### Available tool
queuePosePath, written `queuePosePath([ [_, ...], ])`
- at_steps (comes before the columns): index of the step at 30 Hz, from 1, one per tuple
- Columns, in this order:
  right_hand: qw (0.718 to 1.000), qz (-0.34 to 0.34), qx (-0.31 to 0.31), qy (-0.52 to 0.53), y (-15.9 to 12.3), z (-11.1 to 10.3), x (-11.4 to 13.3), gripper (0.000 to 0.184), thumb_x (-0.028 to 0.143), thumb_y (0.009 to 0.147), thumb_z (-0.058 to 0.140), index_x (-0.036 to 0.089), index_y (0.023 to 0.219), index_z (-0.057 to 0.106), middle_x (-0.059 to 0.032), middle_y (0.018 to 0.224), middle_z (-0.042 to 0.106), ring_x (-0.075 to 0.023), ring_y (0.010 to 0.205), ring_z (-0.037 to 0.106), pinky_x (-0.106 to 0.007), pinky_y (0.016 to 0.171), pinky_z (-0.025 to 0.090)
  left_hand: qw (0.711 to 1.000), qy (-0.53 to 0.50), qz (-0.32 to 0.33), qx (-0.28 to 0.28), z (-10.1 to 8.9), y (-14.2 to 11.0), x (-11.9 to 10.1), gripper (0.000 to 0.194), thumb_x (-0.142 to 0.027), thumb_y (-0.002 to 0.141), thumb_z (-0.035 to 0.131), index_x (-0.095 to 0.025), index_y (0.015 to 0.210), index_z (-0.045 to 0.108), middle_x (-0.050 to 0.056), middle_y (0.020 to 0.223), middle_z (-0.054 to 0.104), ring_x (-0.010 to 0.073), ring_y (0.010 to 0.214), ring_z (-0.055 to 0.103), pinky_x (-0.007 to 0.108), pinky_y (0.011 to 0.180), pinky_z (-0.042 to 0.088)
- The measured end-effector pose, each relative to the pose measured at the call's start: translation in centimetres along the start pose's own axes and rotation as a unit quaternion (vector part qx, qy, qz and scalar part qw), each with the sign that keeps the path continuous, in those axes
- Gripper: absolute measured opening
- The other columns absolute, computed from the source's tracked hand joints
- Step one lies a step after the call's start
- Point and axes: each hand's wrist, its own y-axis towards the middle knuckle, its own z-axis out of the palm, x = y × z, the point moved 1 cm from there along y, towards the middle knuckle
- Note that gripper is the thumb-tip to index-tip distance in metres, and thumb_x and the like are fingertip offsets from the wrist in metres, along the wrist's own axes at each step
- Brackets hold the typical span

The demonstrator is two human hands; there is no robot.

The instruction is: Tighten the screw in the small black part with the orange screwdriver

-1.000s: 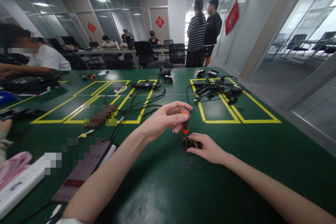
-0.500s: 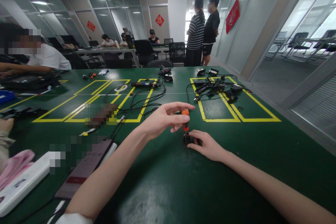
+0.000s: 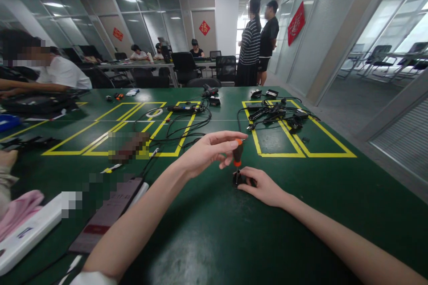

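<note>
My left hand (image 3: 214, 149) has thumb and fingers round the top of an orange-and-black screwdriver (image 3: 237, 155). The screwdriver stands nearly upright, its metal shaft pointing down into a small black part (image 3: 237, 180) on the green table. From the right, my right hand (image 3: 262, 185) pinches this black part between thumb and fingers and rests against the tabletop. The inside of the part, where the screwdriver's tip is, is too dark to make out.
Yellow tape marks rectangles on the green table (image 3: 207, 240). Tangled black cables (image 3: 272, 111) lie at the back right, with a power drill (image 3: 209, 91) left of them. A phone (image 3: 107, 218) and a white power strip (image 3: 31, 234) lie left; a person (image 3: 63, 71) sits there.
The screwdriver's shaft now shows between its handle and the black part, and the handle stands a little straighter. My left fingers have shifted on the handle; my right hand has stayed in place.
</note>
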Motion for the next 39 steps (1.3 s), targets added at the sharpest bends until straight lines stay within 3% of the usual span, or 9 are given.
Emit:
queuePosePath([
  [3,1.000,0.001,-0.001,-0.001,-0.04,0.10,-0.12,0.028,0.040,0.096,0.068,0.018,0.112,0.070,-0.0054,0.104,0.066,-0.0128,0.068,0.058,-0.028,0.065,0.047,1.000,0.006,-0.005,-0.004,0.08,-0.02,-0.10,0.034,-0.036,0.084,0.080,-0.015,0.111,0.076,0.005,0.087,0.072,0.0077,0.059,0.062,0.016,0.049,0.046],
  [8,1.000,0.001,-0.004,0.000,-0.02,0.17,-0.19,0.028,0.039,0.095,0.069,0.017,0.111,0.070,-0.0051,0.103,0.066,-0.0132,0.069,0.058,-0.028,0.065,0.047,0.999,-0.025,-0.008,0.021,0.28,0.01,-0.38,0.031,-0.039,0.090,0.073,-0.013,0.106,0.070,0.015,0.111,0.075,0.0169,0.069,0.074,0.022,0.055,0.056],
  [14,1.000,-0.002,-0.004,-0.003,0.00,0.04,-0.08,0.026,0.039,0.096,0.068,0.018,0.110,0.070,-0.0049,0.102,0.067,-0.0132,0.068,0.058,-0.028,0.065,0.046,1.000,-0.006,-0.012,0.008,0.29,-0.07,-0.18,0.037,-0.034,0.089,0.076,-0.019,0.122,0.069,0.006,0.097,0.074,0.0100,0.058,0.069,0.018,0.051,0.051],
  [17,1.000,-0.002,-0.005,-0.001,-0.01,0.06,-0.17,0.025,0.039,0.095,0.069,0.018,0.109,0.070,-0.0049,0.102,0.066,-0.0126,0.067,0.058,-0.027,0.065,0.046,1.000,-0.003,-0.010,0.013,0.20,-0.04,-0.14,0.034,-0.036,0.088,0.075,-0.015,0.115,0.073,0.006,0.086,0.074,0.0105,0.057,0.068,0.017,0.051,0.052],
  [21,1.000,-0.002,-0.004,-0.002,0.03,0.16,-0.29,0.025,0.039,0.095,0.069,0.018,0.109,0.070,-0.0048,0.101,0.066,-0.0128,0.068,0.058,-0.027,0.065,0.047,0.999,-0.030,-0.005,0.034,0.10,0.17,-0.14,0.032,-0.039,0.094,0.066,-0.012,0.109,0.072,0.016,0.118,0.074,0.0176,0.068,0.076,0.023,0.055,0.057],
  [23,1.000,-0.001,-0.005,-0.002,0.03,0.17,-0.30,0.025,0.039,0.095,0.069,0.018,0.109,0.070,-0.0049,0.101,0.066,-0.0131,0.068,0.058,-0.027,0.065,0.047,0.998,-0.042,-0.007,0.039,0.13,0.24,-0.12,0.030,-0.038,0.094,0.065,-0.013,0.108,0.070,0.018,0.122,0.073,0.0198,0.070,0.077,0.025,0.057,0.059],
  [30,1.000,-0.001,0.001,0.003,-0.06,-0.03,-0.15,0.025,0.037,0.095,0.068,0.018,0.111,0.069,-0.0043,0.102,0.066,-0.0128,0.069,0.058,-0.027,0.065,0.047,0.999,-0.020,0.004,0.024,0.18,-0.08,-0.03,0.042,-0.028,0.086,0.077,-0.022,0.126,0.068,0.003,0.099,0.071,0.0066,0.056,0.062,0.018,0.049,0.048],
  [34,1.000,0.003,0.007,0.003,0.01,-0.08,-0.02,0.027,0.038,0.096,0.067,0.018,0.114,0.069,-0.0050,0.104,0.066,-0.0129,0.069,0.057,-0.027,0.065,0.047,0.999,-0.012,-0.001,0.040,0.05,-0.06,-0.01,0.031,-0.033,0.086,0.077,-0.015,0.111,0.075,0.003,0.086,0.069,0.0066,0.055,0.058,0.018,0.049,0.046],
  [39,1.000,0.006,0.005,0.001,0.05,-0.13,0.20,0.028,0.039,0.095,0.068,0.016,0.111,0.069,-0.0062,0.104,0.067,-0.0131,0.069,0.058,-0.027,0.066,0.047,0.999,-0.018,-0.009,0.040,0.05,0.17,-0.18,0.031,-0.040,0.093,0.068,-0.013,0.106,0.071,0.014,0.109,0.075,0.0129,0.061,0.069,0.024,0.055,0.054],
])
